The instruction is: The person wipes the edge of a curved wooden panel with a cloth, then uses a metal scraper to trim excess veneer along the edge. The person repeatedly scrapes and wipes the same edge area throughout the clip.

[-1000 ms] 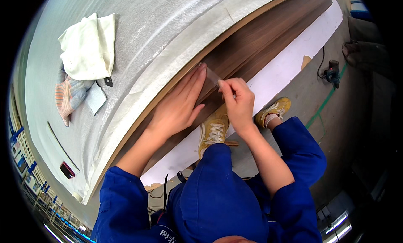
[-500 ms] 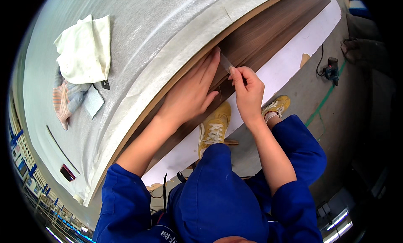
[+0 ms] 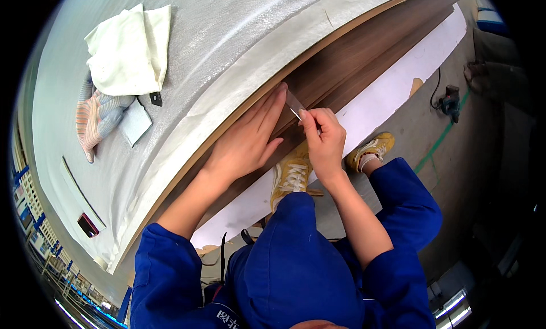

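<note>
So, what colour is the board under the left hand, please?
The board is brown, with a wood-grain look; the head view shows it best.

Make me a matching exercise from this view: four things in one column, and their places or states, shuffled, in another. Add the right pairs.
Column one
1. Left hand
2. Right hand
3. White cloth
4. Dark corded tool

Column two
A. On the grey floor, by a green line
B. Partly over a striped glove
C. Laid flat along the brown wood-grain board
D. Pinching a thin, pale piece

Right pairs: 1-C, 2-D, 3-B, 4-A
</note>
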The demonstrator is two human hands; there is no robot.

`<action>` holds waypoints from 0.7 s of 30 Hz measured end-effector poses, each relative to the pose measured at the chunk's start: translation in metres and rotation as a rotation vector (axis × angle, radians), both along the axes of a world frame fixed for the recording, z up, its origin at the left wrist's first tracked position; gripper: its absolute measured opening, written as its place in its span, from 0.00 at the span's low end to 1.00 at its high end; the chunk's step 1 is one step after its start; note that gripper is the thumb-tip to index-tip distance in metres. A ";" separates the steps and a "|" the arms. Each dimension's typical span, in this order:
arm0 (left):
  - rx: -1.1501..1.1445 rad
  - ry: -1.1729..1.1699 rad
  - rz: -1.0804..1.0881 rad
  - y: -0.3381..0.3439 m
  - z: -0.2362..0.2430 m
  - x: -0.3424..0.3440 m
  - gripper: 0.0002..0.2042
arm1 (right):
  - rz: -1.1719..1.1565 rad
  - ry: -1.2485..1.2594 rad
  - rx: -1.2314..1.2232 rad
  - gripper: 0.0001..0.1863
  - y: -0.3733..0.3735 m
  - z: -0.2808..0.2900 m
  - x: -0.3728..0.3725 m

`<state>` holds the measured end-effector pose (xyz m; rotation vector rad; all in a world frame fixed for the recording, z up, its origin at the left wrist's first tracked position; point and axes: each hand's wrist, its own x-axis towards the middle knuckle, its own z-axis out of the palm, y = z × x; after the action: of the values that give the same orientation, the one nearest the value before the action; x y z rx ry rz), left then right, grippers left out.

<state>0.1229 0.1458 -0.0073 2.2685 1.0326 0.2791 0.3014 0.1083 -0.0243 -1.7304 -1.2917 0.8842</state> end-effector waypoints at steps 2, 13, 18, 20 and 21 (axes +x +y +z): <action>-0.001 0.003 0.001 -0.002 0.001 -0.003 0.46 | 0.005 0.000 0.004 0.11 -0.002 0.000 -0.004; 0.057 0.061 -0.017 -0.011 -0.001 -0.016 0.45 | 0.004 0.013 -0.017 0.10 -0.012 -0.001 -0.016; 0.049 0.064 -0.019 -0.017 -0.001 -0.024 0.45 | 0.011 0.014 -0.026 0.10 -0.019 -0.002 -0.024; 0.035 0.065 -0.019 -0.019 -0.001 -0.028 0.45 | 0.011 0.010 -0.013 0.10 -0.022 -0.003 -0.028; 0.025 0.060 -0.015 -0.021 -0.001 -0.030 0.45 | 0.015 0.008 -0.006 0.10 -0.023 -0.003 -0.030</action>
<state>0.0928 0.1248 -0.0087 2.3184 1.0473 0.2198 0.2711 0.0850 -0.0274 -1.7220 -1.2998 0.9033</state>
